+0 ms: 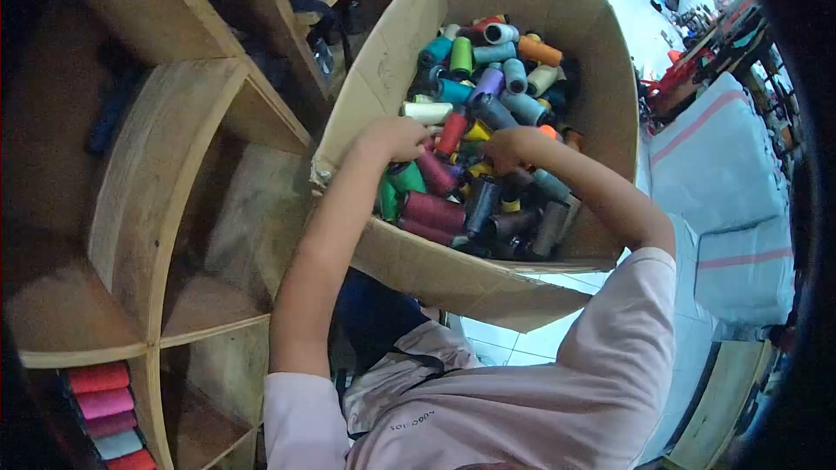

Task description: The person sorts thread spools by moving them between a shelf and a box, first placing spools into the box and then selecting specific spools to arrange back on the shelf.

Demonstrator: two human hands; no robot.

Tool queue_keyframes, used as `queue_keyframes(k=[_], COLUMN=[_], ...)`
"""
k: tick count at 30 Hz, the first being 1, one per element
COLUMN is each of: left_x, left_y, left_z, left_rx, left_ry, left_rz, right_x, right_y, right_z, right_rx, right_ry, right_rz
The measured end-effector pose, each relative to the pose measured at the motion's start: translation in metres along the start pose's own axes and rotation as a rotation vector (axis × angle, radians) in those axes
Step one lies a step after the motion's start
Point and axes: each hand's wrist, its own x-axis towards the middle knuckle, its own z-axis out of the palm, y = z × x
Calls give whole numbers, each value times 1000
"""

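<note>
The left hand (397, 137) and right hand (512, 149) reach among thread spools (494, 110) in a cardboard box (605, 87); whether either grips one, I cannot tell. A red spool (452, 132) lies between them.

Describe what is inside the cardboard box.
Thread spools, orange, purple, maroon and others, lie jumbled there; the left hand and right hand are among them. Whatever lies beneath the top ones is covered.

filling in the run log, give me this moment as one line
left hand: among thread spools; right hand: same pile; cardboard box: open; wooden shelf: beside box
</note>
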Motion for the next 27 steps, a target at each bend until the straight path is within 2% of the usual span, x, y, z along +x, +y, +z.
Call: queue_keyframes(k=[2,5,6,7,8,10,11,13,14,15,17,18,19,20,21,22,25,26,27], left_x=[0,-4,-5,-3,1,0,-1,2,1,-2,-6,-5,-5,0,-4,-6,-8,-8,-10], left_y=[2,-3,1,1,-5,-9,-11,-5,-5,-3,1,1,2,-4,0,5,11,13,15], left_z=[1,6,2,3,9,7,7,6,5,3,-4,-4,-6,-1,-4,-8,-15,-15,-17], left_rx=[-5,-29,7,42,41,48,59,72,69,66,58,-20,-99,-100,-102,-107,-155,-161,-169], left_ry=[-6,37,69,102,213,250,284,271,268,264,293,328,363,373,371,350,370,375,379], left_rz=[-20,44,-48,-136,-178,-199,-221,-292,-277,-261,-250,-211,-169,-80,-73,-61,-22,-44,-67], right_x=[35,14,16,19,23,13,7,-16,-10,-11,-17,-27,-21,-10,-13,-16,-30,-29,-27], right_y=[6,-6,5,14,23,21,21,4,6,4,1,-9,-7,-4,-8,-13,-25,-25,-25], right_z=[26,8,5,2,0,-15,-21,-39,-38,-39,-38,-43,-42,-43,-44,-44,-48,-48,-48], right_rx=[-319,-310,-341,-347,-168,-131,-138,78,82,78,264,434,436,414,392,464,833,832,922], right_ry=[200,123,126,126,169,341,339,380,462,458,713,641,640,769,896,929,767,772,776], right_rz=[8,-83,-211,-209,-231,-384,-383,-329,-296,-300,-543,-456,-455,-522,-587,-644,-467,-458,-596])
